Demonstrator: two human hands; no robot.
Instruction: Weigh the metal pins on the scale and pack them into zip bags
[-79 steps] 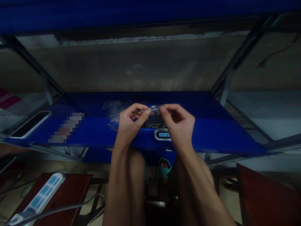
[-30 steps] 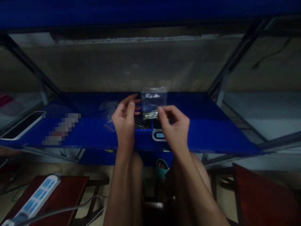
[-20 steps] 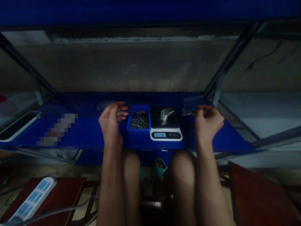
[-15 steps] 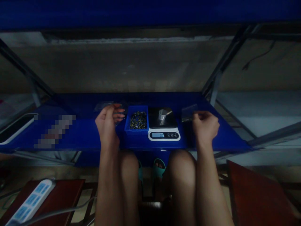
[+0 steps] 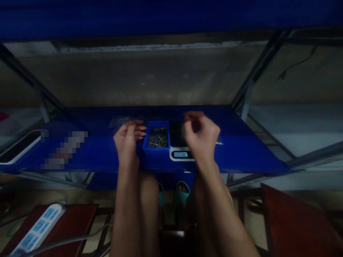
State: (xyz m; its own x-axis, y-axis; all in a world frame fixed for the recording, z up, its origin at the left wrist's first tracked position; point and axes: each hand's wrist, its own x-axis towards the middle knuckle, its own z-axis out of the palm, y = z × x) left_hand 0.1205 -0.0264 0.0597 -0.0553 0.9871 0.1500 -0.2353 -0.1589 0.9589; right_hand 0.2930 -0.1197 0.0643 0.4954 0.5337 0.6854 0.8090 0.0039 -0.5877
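Note:
My left hand (image 5: pixel 128 135) hovers just left of a blue bin (image 5: pixel 147 141), its fingers loosely bent and apart, with nothing visible in them. Clear plastic bags (image 5: pixel 119 121) lie behind it. Many small screws (image 5: pixel 158 137) fill the bin. Over a digital scale (image 5: pixel 173 157) hangs my right hand (image 5: pixel 202 132), fingers curled; their tips are blurred and what they hold, if anything, is hidden. The small clear cup (image 5: pixel 183 131) shows only as a faint edge beside that hand. Right of the hand, a bit of a clear bag (image 5: pixel 219 142) peeks out.
The blue table (image 5: pixel 246 150) stands between metal frame legs, under a blue upper shelf (image 5: pixel 171 18). A tablet-like device (image 5: pixel 21 144) lies far left, near a pixelated patch. Below are a power strip (image 5: pixel 39 228) on a brown stool (image 5: pixel 77 221) and another brown seat (image 5: pixel 294 221).
My right hand has moved left, from the clear bag to over the scale, now covering most of the cup. My left hand stays beside the bin; the view has shifted slightly.

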